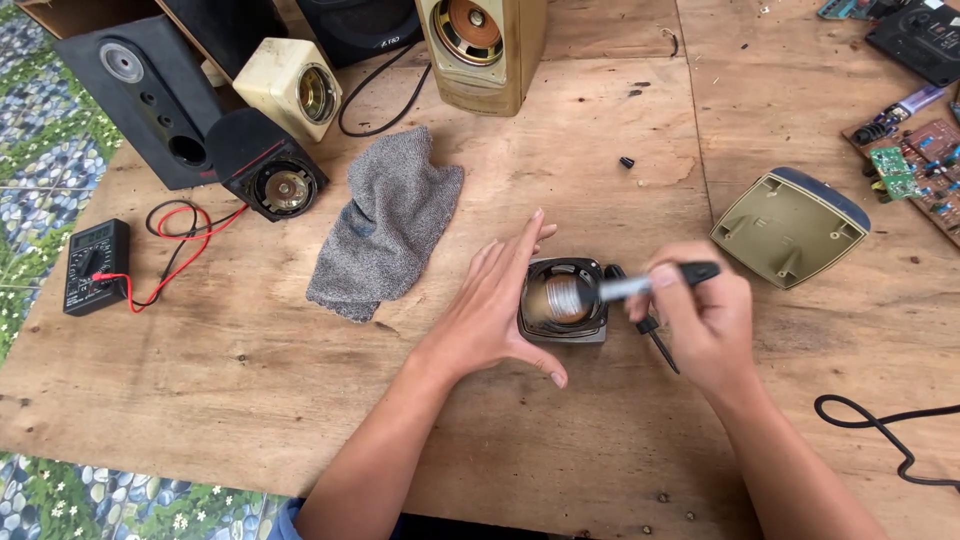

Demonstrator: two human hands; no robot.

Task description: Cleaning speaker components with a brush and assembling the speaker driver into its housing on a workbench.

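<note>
At the far left edge of the frame your black multimeter (95, 266) sits close to the counter's (250, 400) rim, its red and black leads (180, 245) looping toward the black speaker boxes (150, 100) in the upper left. Just right of those, a grey cloth (385, 230) lies flat, and below it a broad stretch of bare wood runs down to the near edge of the counter. At centre, your left hand (495, 305) lies open, fingers straight and spread, with the palm and thumb pressed against the left side of the small square speaker driver (563, 300), which rests on the counter in the middle of the frame. Your right hand (700, 320) is closed around the black handle of a brush (625, 288), whose bristles touch the driver's cone. A thin black tool (658, 345) lies just under that hand. Right of it, an olive plastic housing (790, 228) sits well apart, with circuit boards (915, 160) at the upper right edge and a black cable (880, 420) curling in from the lower right edge.
</note>
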